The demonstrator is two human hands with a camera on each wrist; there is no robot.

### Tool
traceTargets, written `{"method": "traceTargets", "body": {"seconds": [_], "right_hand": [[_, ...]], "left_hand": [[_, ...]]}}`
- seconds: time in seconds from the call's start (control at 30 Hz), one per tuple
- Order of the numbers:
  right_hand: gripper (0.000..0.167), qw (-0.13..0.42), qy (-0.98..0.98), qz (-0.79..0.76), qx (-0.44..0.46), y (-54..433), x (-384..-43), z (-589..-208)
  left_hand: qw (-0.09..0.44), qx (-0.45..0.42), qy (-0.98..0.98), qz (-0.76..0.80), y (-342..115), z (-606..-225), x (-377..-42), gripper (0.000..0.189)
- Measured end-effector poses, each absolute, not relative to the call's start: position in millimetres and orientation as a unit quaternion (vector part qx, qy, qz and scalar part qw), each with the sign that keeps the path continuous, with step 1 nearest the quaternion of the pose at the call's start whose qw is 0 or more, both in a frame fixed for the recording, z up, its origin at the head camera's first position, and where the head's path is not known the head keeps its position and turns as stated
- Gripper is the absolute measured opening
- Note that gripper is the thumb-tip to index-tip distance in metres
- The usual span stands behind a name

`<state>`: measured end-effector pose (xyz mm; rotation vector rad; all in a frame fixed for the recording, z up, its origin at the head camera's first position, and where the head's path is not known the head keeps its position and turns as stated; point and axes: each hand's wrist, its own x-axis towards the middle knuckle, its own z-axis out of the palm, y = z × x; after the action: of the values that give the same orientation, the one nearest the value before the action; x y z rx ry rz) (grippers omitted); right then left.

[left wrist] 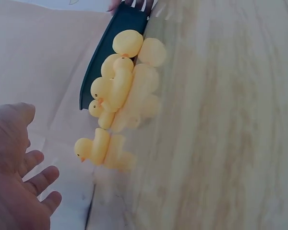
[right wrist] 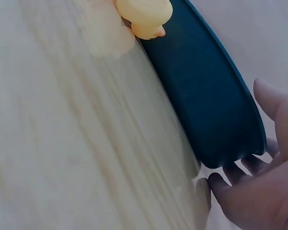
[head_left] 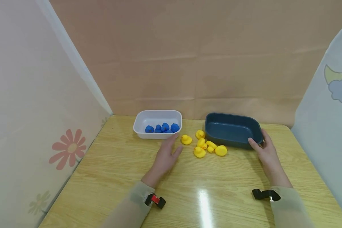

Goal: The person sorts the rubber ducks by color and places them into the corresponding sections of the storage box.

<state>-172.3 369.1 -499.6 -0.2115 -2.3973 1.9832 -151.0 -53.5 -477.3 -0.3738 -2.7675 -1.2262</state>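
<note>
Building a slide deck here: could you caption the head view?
Right hand at the dark blue tray, left hand near the white tray of blue toys, yellow ducks between.

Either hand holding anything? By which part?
Left hand: nothing. Right hand is at the right end of the dark blue bin; whether it grips or merely touches can't be told.

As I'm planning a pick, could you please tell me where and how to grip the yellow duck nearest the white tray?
I'd probably pinch the yellow duck across its rounded body, below the head, coming from above with the left hand: it sits upright and stands apart from the other ducks, leaving fingers room.
</note>
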Motion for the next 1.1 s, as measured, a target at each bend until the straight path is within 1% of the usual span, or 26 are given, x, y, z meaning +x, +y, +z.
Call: {"method": "traceTargets", "body": {"seconds": [0.13, 0.4, 0.53, 0.67, 0.9, 1.1], "right_hand": [[0.099, 0.008, -0.773, 0.631, -0.07, 367.6, -174.6, -501.5], [0.098, 0.003, -0.78, 0.622, -0.07, 365.2, -179.4, -506.8], [0.098, 0.006, -0.783, 0.618, -0.071, 365.6, -179.9, -510.1], [0.098, 0.008, -0.786, 0.614, -0.072, 365.1, -180.0, -511.2], [0.1, 0.008, -0.787, 0.613, -0.066, 365.4, -179.6, -510.9], [0.099, 0.011, -0.791, 0.607, -0.072, 367.4, -180.1, -511.1]], "left_hand": [[0.029, -0.131, -0.911, -0.39, -49.3, -485.2, -153.7, 0.061], [0.017, -0.146, -0.916, -0.373, -44.6, -495.7, -162.6, 0.063], [0.019, -0.152, -0.92, -0.361, -42.7, -499.7, -170.2, 0.064], [0.019, -0.151, -0.925, -0.348, -39.8, -501.5, -178.8, 0.065], [-0.003, -0.143, -0.927, -0.345, -33.8, -499.8, -189.8, 0.066], [-0.003, -0.137, -0.931, -0.338, -31.6, -503.0, -195.5, 0.067]]}}
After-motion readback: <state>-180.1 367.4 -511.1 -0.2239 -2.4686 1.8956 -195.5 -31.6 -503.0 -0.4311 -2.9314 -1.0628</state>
